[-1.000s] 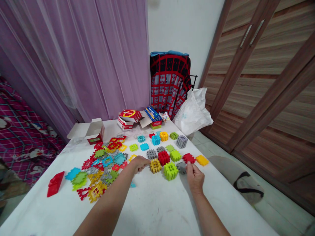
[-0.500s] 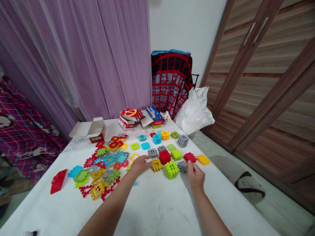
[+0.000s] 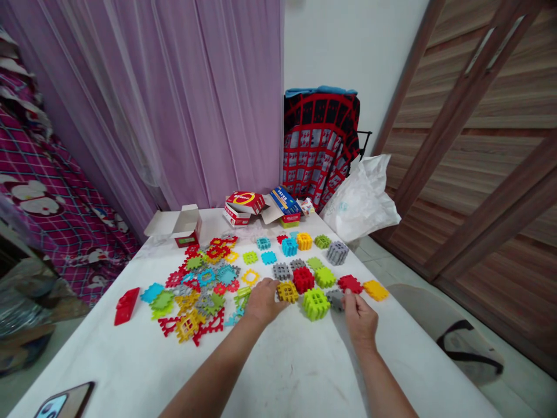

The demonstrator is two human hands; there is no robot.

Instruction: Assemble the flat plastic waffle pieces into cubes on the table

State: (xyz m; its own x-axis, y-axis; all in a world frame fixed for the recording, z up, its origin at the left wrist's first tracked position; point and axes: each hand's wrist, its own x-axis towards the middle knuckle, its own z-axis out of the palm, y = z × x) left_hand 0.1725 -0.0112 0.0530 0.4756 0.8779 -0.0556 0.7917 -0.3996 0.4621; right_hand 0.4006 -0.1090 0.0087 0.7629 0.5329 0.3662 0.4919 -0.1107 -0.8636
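My left hand (image 3: 264,302) rests on the white table (image 3: 282,371) with its fingers curled against the left side of a yellow lattice block (image 3: 288,291). My right hand (image 3: 359,318) pinches a small grey block (image 3: 335,299) with its fingertips. Between the two hands stands a lime green cube (image 3: 315,303). Just behind are a red cube (image 3: 303,279), a green block (image 3: 325,277), a flat red piece (image 3: 349,283) and a yellow piece (image 3: 376,289). A heap of loose flat coloured pieces (image 3: 198,290) lies left of my left hand.
More cubes stand in a row further back, among them a grey one (image 3: 337,252) and a blue one (image 3: 289,247). Opened cardboard boxes (image 3: 248,206) sit at the far edge. A phone (image 3: 63,400) lies near left, a red piece (image 3: 126,306) beyond it. A white plastic bag (image 3: 361,200) hangs right.
The view has swung left, bringing the phone into sight. My left hand has closed in on the yellow block. My right hand stays at the grey block.
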